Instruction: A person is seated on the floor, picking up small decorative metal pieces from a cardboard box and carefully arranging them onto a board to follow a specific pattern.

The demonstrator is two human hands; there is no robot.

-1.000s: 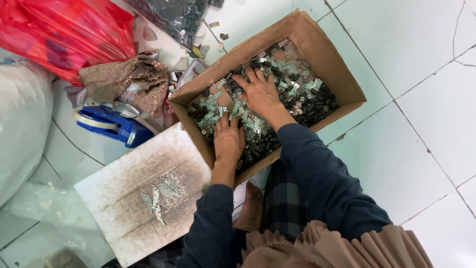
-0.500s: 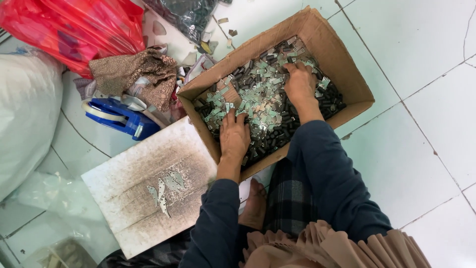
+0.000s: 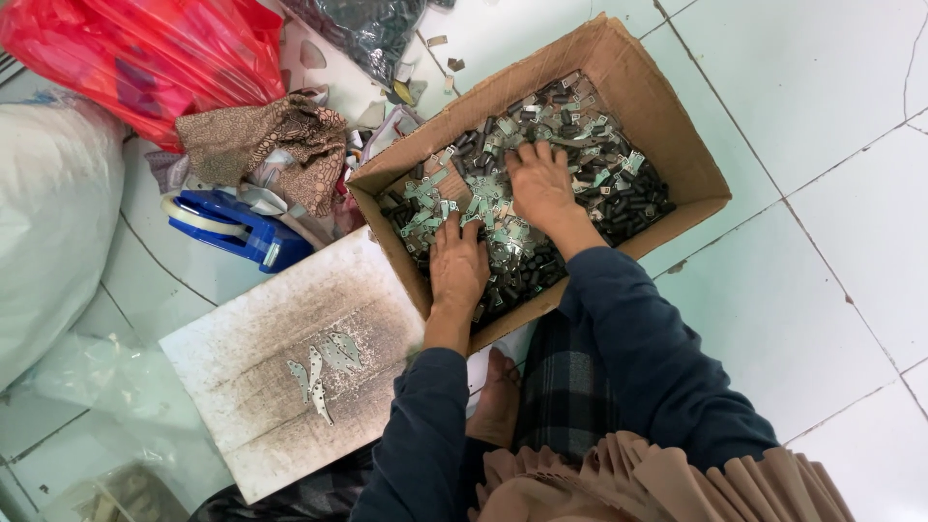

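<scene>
Metal parts [image 3: 503,208] in cardboard box [image 3: 677,126]: left hand [image 3: 457,266], right hand [image 3: 539,184] spread flat.

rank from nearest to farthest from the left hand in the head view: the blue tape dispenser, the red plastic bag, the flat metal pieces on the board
From the left hand:
1. Flat metal pieces, on the stained board, lower left of the hand.
2. Blue tape dispenser, on the floor to the hand's left.
3. Red plastic bag, top left corner, farthest.
</scene>
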